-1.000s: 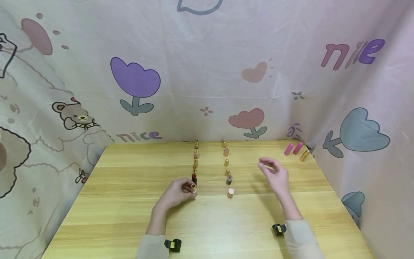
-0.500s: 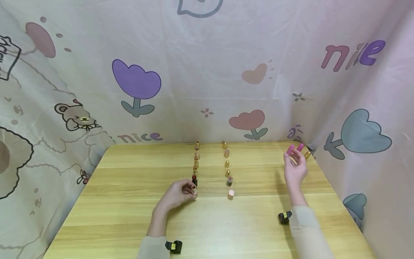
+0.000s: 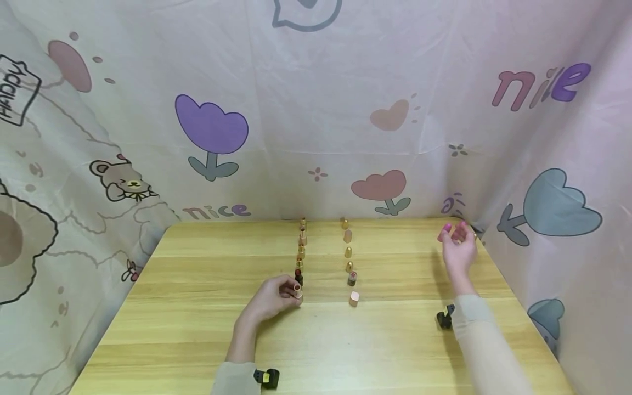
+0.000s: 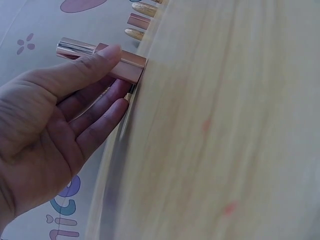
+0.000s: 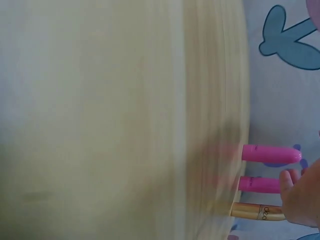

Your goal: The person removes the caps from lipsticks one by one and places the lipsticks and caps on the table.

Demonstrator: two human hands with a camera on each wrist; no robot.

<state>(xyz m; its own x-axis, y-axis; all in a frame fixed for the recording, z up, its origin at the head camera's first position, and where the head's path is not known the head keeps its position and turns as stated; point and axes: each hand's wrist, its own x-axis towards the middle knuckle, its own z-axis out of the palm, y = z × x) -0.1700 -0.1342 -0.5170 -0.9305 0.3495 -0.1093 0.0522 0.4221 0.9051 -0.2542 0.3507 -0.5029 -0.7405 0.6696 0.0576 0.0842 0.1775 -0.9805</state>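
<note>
My left hand [image 3: 270,299] pinches an upright rose-gold lipstick [image 4: 131,66], its cap off, at the near end of a row. Just beyond it stands an uncapped black lipstick [image 3: 298,276] with a red bullet. At the table's back right, my right hand [image 3: 460,255] is raised, thumb and fingers spread around the tops of upright tubes. In the right wrist view its fingertips overlap the upper end of one pink tube [image 5: 257,184]. Another pink tube [image 5: 271,154] stands on one side, a gold tube [image 5: 256,211] on the other, partly behind the hand.
Several uncapped gold lipsticks [image 3: 300,250] continue the left row toward the back edge. A parallel row to the right holds gold caps [image 3: 348,252], a dark clear-looking cap [image 3: 353,278] and a square rose-gold cap [image 3: 354,299]. A printed curtain [image 3: 296,126] hangs behind the wooden table [image 3: 316,351].
My right hand has moved right and away from me, from beside the cap row to the pink tubes. The left hand keeps holding the rose-gold lipstick in place.
</note>
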